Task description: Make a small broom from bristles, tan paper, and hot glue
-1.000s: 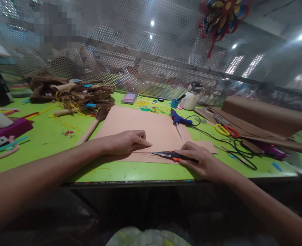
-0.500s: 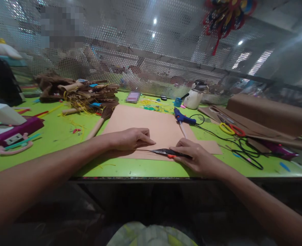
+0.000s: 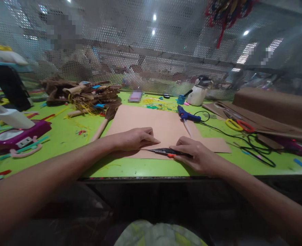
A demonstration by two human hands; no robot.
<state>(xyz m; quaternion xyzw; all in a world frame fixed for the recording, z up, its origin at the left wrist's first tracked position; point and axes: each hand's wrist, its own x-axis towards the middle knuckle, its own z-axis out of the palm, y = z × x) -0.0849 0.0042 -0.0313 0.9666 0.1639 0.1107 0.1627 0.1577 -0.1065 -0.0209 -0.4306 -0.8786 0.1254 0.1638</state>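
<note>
A large sheet of tan kraft paper (image 3: 140, 118) lies near the front edge of the green table. My left hand (image 3: 132, 139) rests on its front part, thumb and fingers drawn together in a pinch on the paper. Dark pointed scissors (image 3: 163, 151) with a reddish handle part are gripped in my right hand (image 3: 195, 153). Their tip points left, along the sheet's front edge, towards my left fingers. A strip of the same paper (image 3: 218, 145) sticks out right of my right hand. Just behind that hand sits a blue glue gun (image 3: 188, 114), its glue stick lying over the sheet.
A brown paper bundle (image 3: 89, 97) and a small broom (image 3: 103, 124) lie left. A purple power strip (image 3: 25, 136) holds a white plug. To the right are a black cord (image 3: 253, 147), yellow-and-red scissors (image 3: 239, 125) and brown paper (image 3: 268, 111). A white jug (image 3: 197, 94) stands behind.
The view has turned slightly left, so things on the table sit further right. The scissors' tip has crept a little left along the paper. Both hands keep their grip.
</note>
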